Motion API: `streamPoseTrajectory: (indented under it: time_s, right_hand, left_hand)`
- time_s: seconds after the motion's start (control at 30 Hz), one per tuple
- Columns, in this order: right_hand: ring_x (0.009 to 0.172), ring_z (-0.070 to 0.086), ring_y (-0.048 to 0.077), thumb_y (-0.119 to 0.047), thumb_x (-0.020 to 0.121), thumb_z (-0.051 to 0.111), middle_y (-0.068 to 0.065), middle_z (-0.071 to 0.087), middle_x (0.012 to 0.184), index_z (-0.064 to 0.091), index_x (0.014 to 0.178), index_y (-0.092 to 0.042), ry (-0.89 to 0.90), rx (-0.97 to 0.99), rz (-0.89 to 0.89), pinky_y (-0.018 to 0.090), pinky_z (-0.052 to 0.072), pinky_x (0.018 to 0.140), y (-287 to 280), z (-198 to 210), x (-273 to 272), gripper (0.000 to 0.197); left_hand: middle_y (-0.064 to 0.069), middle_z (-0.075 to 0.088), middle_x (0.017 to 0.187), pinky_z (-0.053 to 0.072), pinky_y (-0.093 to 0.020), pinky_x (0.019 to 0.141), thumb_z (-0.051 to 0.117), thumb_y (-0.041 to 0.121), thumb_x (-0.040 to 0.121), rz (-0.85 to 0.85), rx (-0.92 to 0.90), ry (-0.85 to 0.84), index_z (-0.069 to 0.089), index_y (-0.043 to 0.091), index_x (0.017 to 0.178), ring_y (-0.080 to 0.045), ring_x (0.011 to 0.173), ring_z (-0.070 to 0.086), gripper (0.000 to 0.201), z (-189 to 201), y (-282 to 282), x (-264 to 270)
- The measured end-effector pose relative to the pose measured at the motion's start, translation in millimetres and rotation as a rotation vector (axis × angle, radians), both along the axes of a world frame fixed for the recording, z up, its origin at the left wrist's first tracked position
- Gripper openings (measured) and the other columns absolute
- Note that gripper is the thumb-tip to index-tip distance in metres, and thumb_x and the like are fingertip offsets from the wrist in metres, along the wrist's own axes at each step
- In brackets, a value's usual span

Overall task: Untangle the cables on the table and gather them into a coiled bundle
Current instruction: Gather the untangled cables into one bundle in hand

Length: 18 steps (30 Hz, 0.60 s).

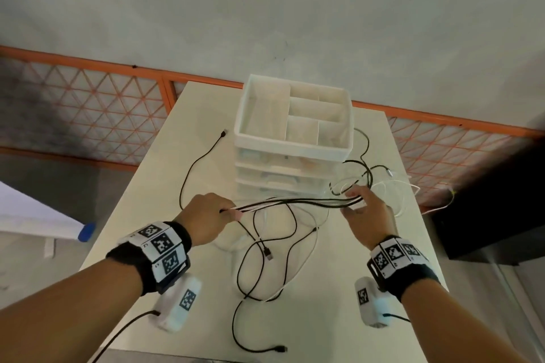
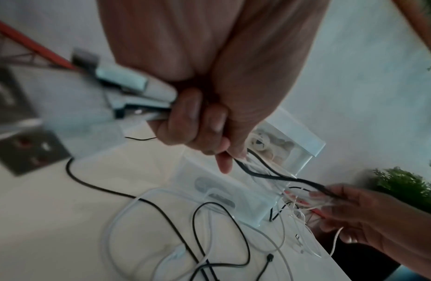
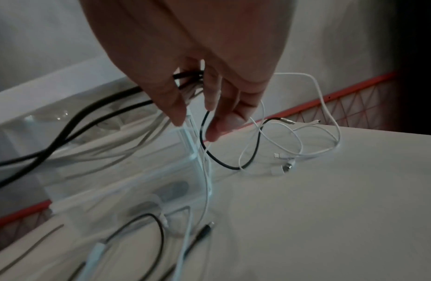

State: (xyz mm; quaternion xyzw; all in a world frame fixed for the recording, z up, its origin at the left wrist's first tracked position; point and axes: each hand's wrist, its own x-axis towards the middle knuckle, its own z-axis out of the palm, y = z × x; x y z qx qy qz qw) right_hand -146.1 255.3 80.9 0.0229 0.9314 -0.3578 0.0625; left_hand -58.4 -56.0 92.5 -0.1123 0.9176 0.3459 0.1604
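Left hand [image 2: 197, 121] grips the cables [image 1: 295, 202]; right hand [image 3: 197, 76] pinches them, fingers curled only in wrist views.

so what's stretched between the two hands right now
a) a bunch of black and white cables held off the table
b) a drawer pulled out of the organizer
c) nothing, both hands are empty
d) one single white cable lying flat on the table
a: the left hand grips one end of a bunch of black and white cables, and the right hand holds the other end, above the table.
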Motion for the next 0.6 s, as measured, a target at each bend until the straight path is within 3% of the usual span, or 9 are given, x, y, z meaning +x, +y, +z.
streamPoseTrajectory:
  time_s: [0.07, 0.17, 0.27, 0.33, 0.37, 0.43, 0.5, 0.57, 0.6]
  right_hand:
    - [0.068, 0.067, 0.030, -0.017, 0.091, 0.068, 0.012, 0.072, 0.073, 0.054, 0.129, -0.035, 0.023, -0.061, 0.008, 0.015, 0.046, 0.054, -2, 6, -1, 0.044]
    - [0.081, 0.066, 0.026, -0.019, 0.090, 0.067, -0.012, 0.068, 0.094, 0.040, 0.140, -0.035, 0.102, -0.051, -0.042, 0.030, 0.053, 0.078, -9, 9, -2, 0.059]
    - [0.066, 0.060, 0.010, -0.019, 0.088, 0.067, -0.017, 0.063, 0.070, 0.058, 0.104, -0.033, 0.166, 0.027, 0.090, 0.026, 0.047, 0.066, -27, -5, 19, 0.023]
    - [0.063, 0.057, 0.000, -0.022, 0.085, 0.067, -0.016, 0.068, 0.072, 0.065, 0.087, -0.036, 0.071, 0.100, 0.344, 0.026, 0.050, 0.068, -40, -29, 35, 0.014]
    - [0.068, 0.059, 0.002, -0.024, 0.086, 0.066, -0.014, 0.071, 0.083, 0.070, 0.089, -0.034, -0.018, 0.145, 0.459, 0.028, 0.052, 0.075, -46, -43, 41, 0.012]
    - [0.098, 0.063, 0.012, -0.029, 0.089, 0.063, -0.010, 0.066, 0.117, 0.070, 0.113, -0.034, -0.136, 0.259, 0.599, 0.033, 0.050, 0.093, -63, -63, 48, 0.025]
    - [0.124, 0.056, 0.017, -0.029, 0.094, 0.058, -0.010, 0.047, 0.145, 0.053, 0.138, -0.035, -0.168, 0.302, 0.618, 0.033, 0.046, 0.104, -80, -75, 51, 0.045]
    - [0.129, 0.053, 0.022, -0.026, 0.097, 0.055, -0.010, 0.034, 0.152, 0.043, 0.145, -0.034, -0.166, 0.359, 0.587, 0.035, 0.047, 0.101, -93, -85, 53, 0.050]
    - [0.126, 0.054, 0.024, -0.025, 0.097, 0.055, -0.008, 0.035, 0.149, 0.047, 0.141, -0.033, -0.153, 0.395, 0.570, 0.035, 0.049, 0.098, -97, -89, 53, 0.045]
  left_hand:
    - [-0.013, 0.072, 0.089, 0.045, -0.031, 0.070, 0.050, 0.039, 0.099, -0.008, -0.031, -0.046, 0.073, 0.007, 0.096, -0.024, 0.079, 0.063, 0.040, -2, -1, -1]
    - [-0.009, 0.068, 0.097, 0.043, -0.032, 0.071, 0.045, 0.032, 0.102, 0.010, -0.054, -0.117, 0.069, 0.013, 0.096, -0.027, 0.090, 0.062, 0.031, -4, 2, -4]
    - [-0.006, 0.065, 0.092, 0.042, -0.022, 0.056, 0.043, 0.015, 0.100, 0.121, 0.101, -0.127, 0.066, 0.013, 0.090, -0.019, 0.072, 0.060, 0.025, -9, 7, -4]
    - [-0.004, 0.066, 0.087, 0.038, -0.022, 0.048, 0.047, 0.011, 0.097, 0.161, 0.200, -0.135, 0.063, 0.011, 0.080, -0.015, 0.061, 0.054, 0.023, -11, 10, -4]
    - [-0.003, 0.064, 0.082, 0.036, -0.024, 0.048, 0.052, 0.013, 0.097, 0.153, 0.214, -0.136, 0.062, 0.011, 0.077, -0.014, 0.057, 0.049, 0.022, -11, 12, -4]
    - [0.001, 0.054, 0.064, 0.030, -0.026, 0.049, 0.061, 0.021, 0.094, 0.124, 0.204, -0.116, 0.060, 0.011, 0.075, -0.012, 0.052, 0.042, 0.023, -8, 15, -4]
    - [0.005, 0.045, 0.056, 0.028, -0.026, 0.048, 0.064, 0.026, 0.093, 0.140, 0.222, -0.087, 0.057, 0.015, 0.071, -0.011, 0.049, 0.039, 0.026, -4, 18, -6]
    - [0.004, 0.040, 0.055, 0.026, -0.024, 0.047, 0.063, 0.027, 0.093, 0.178, 0.299, -0.088, 0.049, 0.014, 0.068, -0.014, 0.047, 0.035, 0.031, -3, 20, -7]
    - [0.002, 0.038, 0.056, 0.025, -0.023, 0.046, 0.063, 0.026, 0.093, 0.200, 0.351, -0.090, 0.047, 0.014, 0.069, -0.015, 0.047, 0.033, 0.031, -1, 21, -8]
